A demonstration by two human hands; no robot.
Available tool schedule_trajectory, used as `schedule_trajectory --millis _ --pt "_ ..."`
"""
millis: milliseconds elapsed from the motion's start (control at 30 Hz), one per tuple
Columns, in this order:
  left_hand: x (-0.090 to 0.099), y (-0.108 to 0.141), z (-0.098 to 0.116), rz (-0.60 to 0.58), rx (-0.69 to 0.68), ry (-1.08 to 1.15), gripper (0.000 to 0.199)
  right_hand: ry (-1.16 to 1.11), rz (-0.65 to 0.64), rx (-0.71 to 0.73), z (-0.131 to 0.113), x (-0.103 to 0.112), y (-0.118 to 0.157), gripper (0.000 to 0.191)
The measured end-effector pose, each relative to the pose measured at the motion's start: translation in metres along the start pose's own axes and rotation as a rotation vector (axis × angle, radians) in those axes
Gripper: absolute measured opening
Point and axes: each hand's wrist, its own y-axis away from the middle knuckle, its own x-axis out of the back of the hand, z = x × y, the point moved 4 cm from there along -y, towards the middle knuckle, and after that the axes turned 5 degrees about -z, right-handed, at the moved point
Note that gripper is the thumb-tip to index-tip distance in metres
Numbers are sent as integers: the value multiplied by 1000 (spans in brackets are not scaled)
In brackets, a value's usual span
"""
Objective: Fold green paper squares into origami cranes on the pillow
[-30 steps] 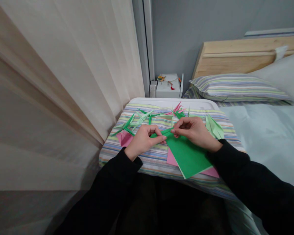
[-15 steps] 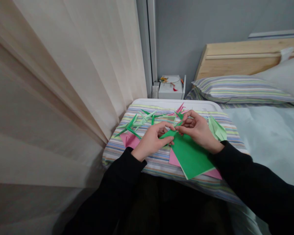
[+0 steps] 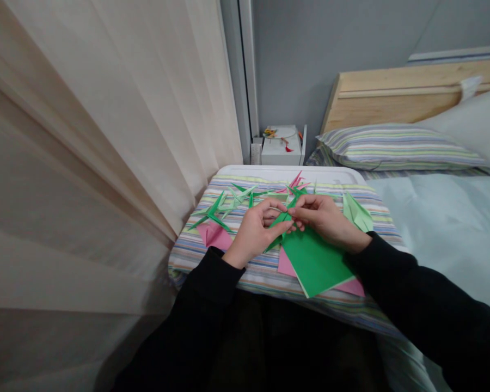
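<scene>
Between my two hands is a small folded piece of green origami paper (image 3: 280,219), partly hidden by the fingers. My left hand (image 3: 258,227) is closed on its left side, thumb and fingers pinching it. From the right, my right hand (image 3: 320,216) pinches its upper part, the fingertips nearly touching those of the left. Under the right hand lies a flat stack of green square paper (image 3: 320,264), with pink paper (image 3: 286,265) sticking out beneath. Folded green paper cranes (image 3: 212,212) and a pink folded piece (image 3: 213,235) lie to the left.
A striped cloth covers the small white table (image 3: 330,173). A pink paper crane (image 3: 296,181) lies at the back and a light green folded paper (image 3: 357,213) at the right. A curtain (image 3: 147,109) hangs close on the left; a bed (image 3: 441,218) stands on the right.
My right hand has come down and inward, its fingertips now closer to my left hand at the folded green paper. The view has shifted slightly.
</scene>
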Motion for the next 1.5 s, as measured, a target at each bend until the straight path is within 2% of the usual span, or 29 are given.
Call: schedule_trajectory --millis 200,567,833,1367,1500 --pt "-2 -1 -2 13 32 57 38 26 -26 -3 -5 -4 1 37" --pt "1 0 4 7 -32 74 38 10 13 50 -1 3 -2 39" --pt "0 1 2 -18 -12 81 46 -35 -17 -43 4 3 -1 41" --pt "-2 2 3 -73 11 85 40 -47 -70 -76 4 -3 1 36" --pt "4 1 5 22 2 35 47 3 -18 -11 -2 -2 0 38"
